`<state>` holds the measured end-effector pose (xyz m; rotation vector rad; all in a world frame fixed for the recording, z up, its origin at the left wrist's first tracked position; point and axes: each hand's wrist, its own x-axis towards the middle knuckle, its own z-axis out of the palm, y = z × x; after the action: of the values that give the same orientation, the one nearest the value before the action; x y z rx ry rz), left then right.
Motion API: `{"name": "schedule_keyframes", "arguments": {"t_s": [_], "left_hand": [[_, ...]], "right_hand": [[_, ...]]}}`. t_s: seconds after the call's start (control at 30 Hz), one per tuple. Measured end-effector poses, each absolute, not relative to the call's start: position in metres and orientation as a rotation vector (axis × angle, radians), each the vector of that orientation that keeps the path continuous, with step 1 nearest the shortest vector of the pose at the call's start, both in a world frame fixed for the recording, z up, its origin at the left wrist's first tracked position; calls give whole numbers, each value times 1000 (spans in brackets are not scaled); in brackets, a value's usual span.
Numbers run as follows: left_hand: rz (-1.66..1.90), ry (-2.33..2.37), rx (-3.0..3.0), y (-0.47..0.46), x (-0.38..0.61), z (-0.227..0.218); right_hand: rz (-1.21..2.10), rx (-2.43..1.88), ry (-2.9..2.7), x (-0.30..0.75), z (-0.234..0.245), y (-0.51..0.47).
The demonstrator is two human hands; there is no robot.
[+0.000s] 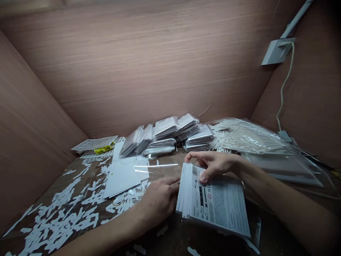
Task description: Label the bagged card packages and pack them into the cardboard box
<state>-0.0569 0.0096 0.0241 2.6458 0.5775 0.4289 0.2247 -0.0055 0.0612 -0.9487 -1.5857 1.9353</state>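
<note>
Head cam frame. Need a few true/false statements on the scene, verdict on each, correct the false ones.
The right hand grips a stack of printed cards. True.

The left hand lies well away from the stack. False: it is against the stack's left edge.

White paper scraps are strewn on the table left of the hands. True.

Plastic-wrapped packs are piled beyond the hands. True.

A white cord hangs down the left wall. False: the white cord runs down the right wall.
</note>
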Motion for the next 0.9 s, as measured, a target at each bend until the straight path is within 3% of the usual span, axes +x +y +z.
{"name": "schedule_keyframes", "arguments": {"t_s": [0.43, 0.63, 0.9], "left_hand": [[934, 657, 2632, 20, -52, 13], [986, 639, 2745, 18, -56, 9], [860, 534, 3073, 8, -59, 22]], "right_hand": [[1683, -1487, -1991, 201, 67, -6], [1281, -1576, -2276, 196, 67, -7], [1187, -1549, -2234, 194, 71, -9]]}}
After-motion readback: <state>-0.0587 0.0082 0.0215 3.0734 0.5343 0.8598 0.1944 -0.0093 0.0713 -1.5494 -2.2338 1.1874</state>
